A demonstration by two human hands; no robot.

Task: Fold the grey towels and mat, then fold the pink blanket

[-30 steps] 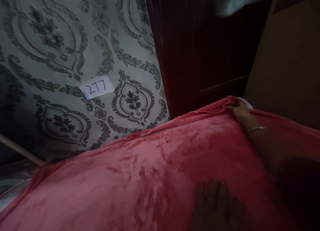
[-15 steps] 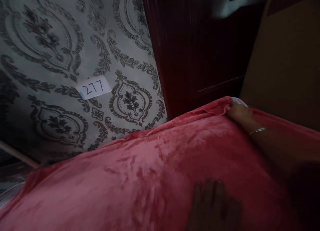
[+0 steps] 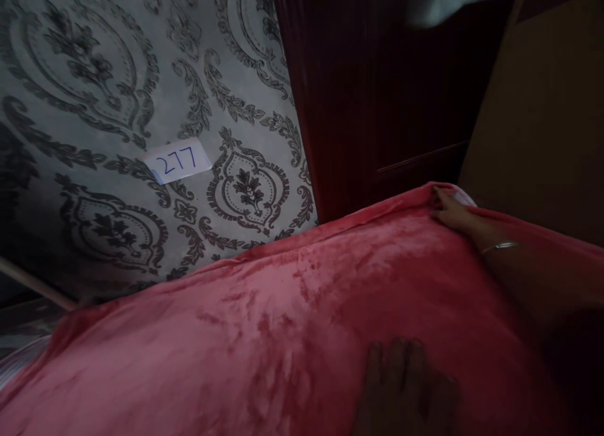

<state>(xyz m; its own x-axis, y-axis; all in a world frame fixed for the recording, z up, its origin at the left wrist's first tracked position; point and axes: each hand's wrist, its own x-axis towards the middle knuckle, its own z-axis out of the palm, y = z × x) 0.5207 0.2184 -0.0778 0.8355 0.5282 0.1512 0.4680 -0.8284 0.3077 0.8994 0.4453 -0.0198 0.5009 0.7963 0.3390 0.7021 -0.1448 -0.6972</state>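
Note:
A red plush bed sheet covers the mattress across the lower part of the view. My left hand rests palm down on it at the bottom, fingers stretched out, holding nothing. At the far right corner, my right hand, with a silver bracelet on its wrist, touches the sheet near its edge. Its fingers look apart and lie on the cloth. A bit of pale mattress shows just beyond that hand.
Patterned grey wallpaper with a paper label reading 277 rises behind the bed. Beside it stand a dark red wooden panel and a brown board. A pale stick leans at the left.
My right hand has loosened from the bunched fold at the corner, and its fingers have spread. The cloth there lies flatter. My left hand has stayed in place.

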